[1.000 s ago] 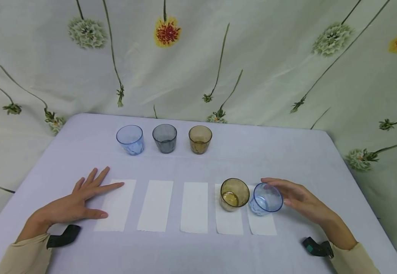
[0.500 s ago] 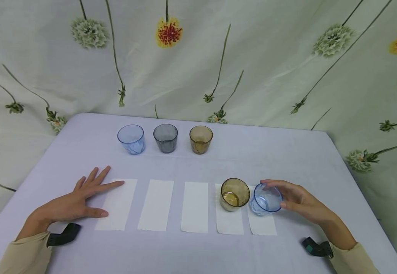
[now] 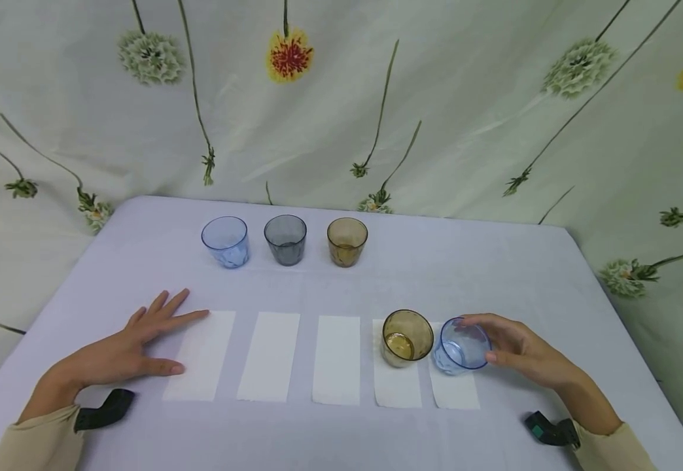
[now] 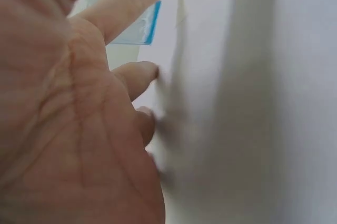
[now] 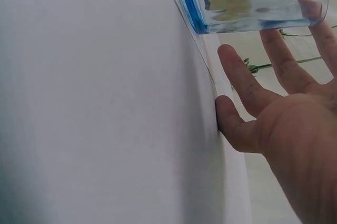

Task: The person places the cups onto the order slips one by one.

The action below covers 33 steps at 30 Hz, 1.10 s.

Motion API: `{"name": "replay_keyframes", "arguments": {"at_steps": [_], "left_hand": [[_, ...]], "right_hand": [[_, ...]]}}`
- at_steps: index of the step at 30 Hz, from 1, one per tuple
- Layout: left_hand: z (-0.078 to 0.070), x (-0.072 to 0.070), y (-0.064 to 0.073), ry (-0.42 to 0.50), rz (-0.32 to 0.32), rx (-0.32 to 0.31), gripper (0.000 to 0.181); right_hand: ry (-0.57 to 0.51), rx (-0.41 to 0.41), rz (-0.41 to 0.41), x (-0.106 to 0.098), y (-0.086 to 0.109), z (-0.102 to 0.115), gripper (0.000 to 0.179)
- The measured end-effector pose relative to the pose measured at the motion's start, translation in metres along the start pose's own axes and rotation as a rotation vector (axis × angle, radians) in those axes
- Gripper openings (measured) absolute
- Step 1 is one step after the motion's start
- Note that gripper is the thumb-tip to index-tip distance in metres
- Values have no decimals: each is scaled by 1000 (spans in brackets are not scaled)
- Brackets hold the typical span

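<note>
My right hand (image 3: pixel 524 347) curves round a clear blue glass (image 3: pixel 462 350), thumb at its near right side and index finger at the far rim. The glass stands upright on the rightmost white paper strip (image 3: pixel 456 394). In the right wrist view, some fingers of the hand (image 5: pixel 295 87) lie at the glass wall (image 5: pixel 253 2), while the lower fingers stay apart from it; the thumb is mostly hidden. Palm down on the table, my left hand (image 3: pixel 118 353) has its fingers spread, with thumb and index tips at the leftmost paper strip (image 3: pixel 200 360). It holds nothing.
An amber glass (image 3: pixel 406 340) stands just left of the held one, on the neighbouring strip. A blue glass (image 3: pixel 226 242), a grey glass (image 3: pixel 285 241) and another amber glass (image 3: pixel 347 242) line the back. Two bare strips (image 3: pixel 267 356) lie mid-table. Flowered cloth (image 3: pixel 465 98) hangs behind.
My right thumb has come forward from behind the blue glass's rim onto its near right side. The left hand and the other glasses keep their places; the view shifts slightly.
</note>
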<state>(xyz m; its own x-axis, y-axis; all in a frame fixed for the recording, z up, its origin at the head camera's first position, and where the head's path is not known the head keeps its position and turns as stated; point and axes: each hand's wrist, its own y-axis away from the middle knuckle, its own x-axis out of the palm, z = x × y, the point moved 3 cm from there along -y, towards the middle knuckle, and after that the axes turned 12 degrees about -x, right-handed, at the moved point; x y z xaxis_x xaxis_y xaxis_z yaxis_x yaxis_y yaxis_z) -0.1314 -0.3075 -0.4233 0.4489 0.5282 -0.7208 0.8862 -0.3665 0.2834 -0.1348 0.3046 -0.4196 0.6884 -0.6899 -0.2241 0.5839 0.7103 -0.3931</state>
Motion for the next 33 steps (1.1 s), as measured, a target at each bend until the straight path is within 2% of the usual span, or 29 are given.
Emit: {"name": "replay_keyframes", "arguments": {"at_steps": [4,7,10,15,18,26,29,33], "left_hand": [[-6,-7,3,57,7,-12,81],[-15,-14,6,58,3,-36,83],[-27,-20,8,5,-26,-32,81],[-51,-31,7,-73,-105,33,78],[-62,-37,5,-72,-142,52,77],[-88,-43,-5,-57,-190,122,73],[-99,-46,-12,-34,-199,121,71],[-111,-48,-22,-33,-185,87,69]], "right_hand": [[5,1,3,0,0,2,54],[13,15,-1,0,0,3,54],[20,32,-8,0,1,3,54],[9,77,-28,-1,3,2,53],[0,86,-34,-1,3,1,53],[12,21,-7,1,0,1,55],[13,16,-6,1,-1,1,55],[15,35,-12,1,0,0,55]]}}
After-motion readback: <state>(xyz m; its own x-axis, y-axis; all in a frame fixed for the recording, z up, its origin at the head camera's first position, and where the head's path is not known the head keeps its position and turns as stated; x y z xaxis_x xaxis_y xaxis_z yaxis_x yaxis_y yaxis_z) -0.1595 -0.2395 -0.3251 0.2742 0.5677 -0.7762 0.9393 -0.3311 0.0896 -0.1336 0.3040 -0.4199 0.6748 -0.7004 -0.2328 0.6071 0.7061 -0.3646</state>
